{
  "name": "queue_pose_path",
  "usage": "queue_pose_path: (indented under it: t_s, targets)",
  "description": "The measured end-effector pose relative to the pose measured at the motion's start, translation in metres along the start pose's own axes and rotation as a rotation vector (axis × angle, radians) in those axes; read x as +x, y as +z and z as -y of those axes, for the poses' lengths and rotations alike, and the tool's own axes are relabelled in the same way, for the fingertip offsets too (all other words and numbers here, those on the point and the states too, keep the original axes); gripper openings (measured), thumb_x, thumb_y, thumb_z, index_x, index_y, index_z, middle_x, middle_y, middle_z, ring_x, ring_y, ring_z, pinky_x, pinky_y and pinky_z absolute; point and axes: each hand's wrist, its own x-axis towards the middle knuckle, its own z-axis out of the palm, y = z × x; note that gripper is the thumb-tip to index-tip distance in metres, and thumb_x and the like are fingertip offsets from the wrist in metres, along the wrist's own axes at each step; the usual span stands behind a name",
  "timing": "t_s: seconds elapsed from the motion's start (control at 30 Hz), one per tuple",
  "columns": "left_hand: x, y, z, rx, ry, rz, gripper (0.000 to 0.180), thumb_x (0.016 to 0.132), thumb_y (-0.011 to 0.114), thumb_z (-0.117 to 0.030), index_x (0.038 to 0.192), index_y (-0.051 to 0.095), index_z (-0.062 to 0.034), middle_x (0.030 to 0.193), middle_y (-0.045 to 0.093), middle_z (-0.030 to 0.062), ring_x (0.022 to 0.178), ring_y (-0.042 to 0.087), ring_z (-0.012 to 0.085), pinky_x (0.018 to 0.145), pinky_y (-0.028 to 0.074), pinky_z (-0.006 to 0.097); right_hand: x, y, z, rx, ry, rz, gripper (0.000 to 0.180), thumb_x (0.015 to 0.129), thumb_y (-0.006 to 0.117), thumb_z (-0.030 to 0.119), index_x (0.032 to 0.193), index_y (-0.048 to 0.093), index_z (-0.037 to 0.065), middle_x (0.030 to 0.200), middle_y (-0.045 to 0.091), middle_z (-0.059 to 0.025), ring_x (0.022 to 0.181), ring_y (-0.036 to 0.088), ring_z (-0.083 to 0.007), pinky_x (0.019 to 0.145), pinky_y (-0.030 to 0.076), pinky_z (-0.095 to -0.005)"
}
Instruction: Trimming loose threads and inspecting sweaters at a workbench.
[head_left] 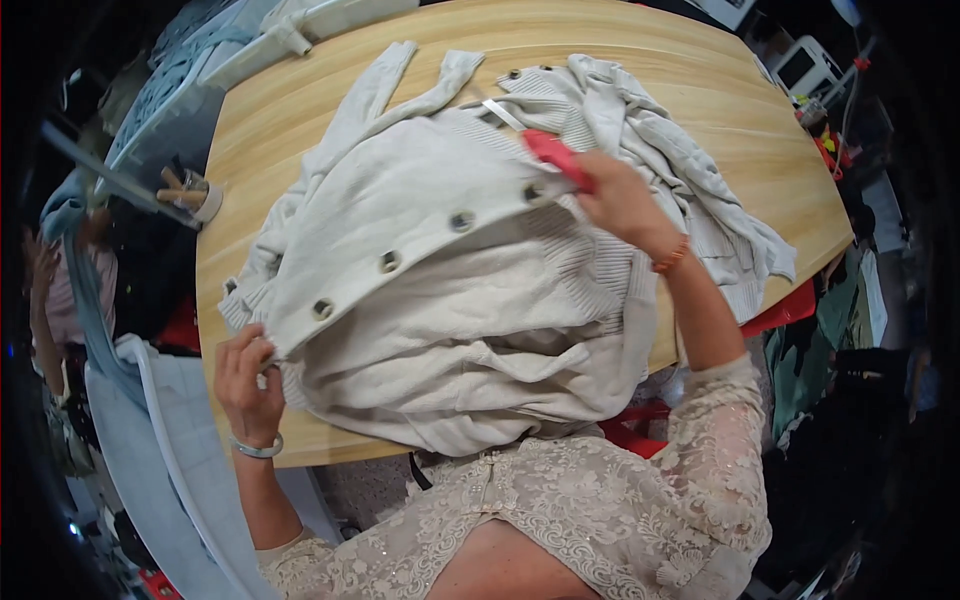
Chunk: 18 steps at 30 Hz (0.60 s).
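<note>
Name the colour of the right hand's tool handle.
The tool handle is pinkish red, best in the head view.

The wood-grain table carries a cream buttoned cardigan and another cream knit.

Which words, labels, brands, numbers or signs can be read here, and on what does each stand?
None can be read.
Pale knit garment: no lettering visible.
Red tool in the right hand: blurred, nothing readable.
White box with a dark panel, upper right: too small to read.
</note>
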Motion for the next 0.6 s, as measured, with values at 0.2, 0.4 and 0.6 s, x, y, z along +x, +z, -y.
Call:
queue_pose_path:
  t_s: [0.2,0.4,0.6]
  targets:
    - [-0.020,0.009,-0.029,-0.206,0.003,0.332,0.033,0.064,0.068,0.002,0.094,0.059,-0.0062,0.098,0.056,0.0109,0.091,0.054,0.0318,0.079,0.044,0.040,-0.071,-0.070,0.010,-0.363,0.210,0.181,0.027,0.079,0.073,0.016,0.098,0.060,0.003,0.085,0.057,-0.0167,0.076,0.057,-0.0390,0.069,0.047,-0.0440]
    - [-0.028,0.025,-0.029,-0.265,-0.046,0.298,0.029,0.070,0.071,-0.001,0.097,0.058,-0.0057,0.095,0.053,0.0111,0.091,0.054,0.0316,0.079,0.044,0.040,-0.117,-0.042,0.040,-0.320,0.308,0.147,0.031,0.084,0.071,0.015,0.106,0.053,0.003,0.101,0.050,-0.0189,0.087,0.057,-0.0426,0.074,0.046,-0.0491]
    - [-0.043,0.033,-0.040,-0.175,-0.029,0.225,0.033,0.067,0.070,0.004,0.097,0.057,-0.0046,0.096,0.055,0.0131,0.088,0.057,0.0329,0.076,0.048,0.040,-0.127,-0.037,0.046,-0.242,0.263,-0.173,0.029,0.089,0.066,0.008,0.113,0.051,0.000,0.102,0.054,-0.0181,0.084,0.057,-0.0337,0.075,0.046,-0.0408]
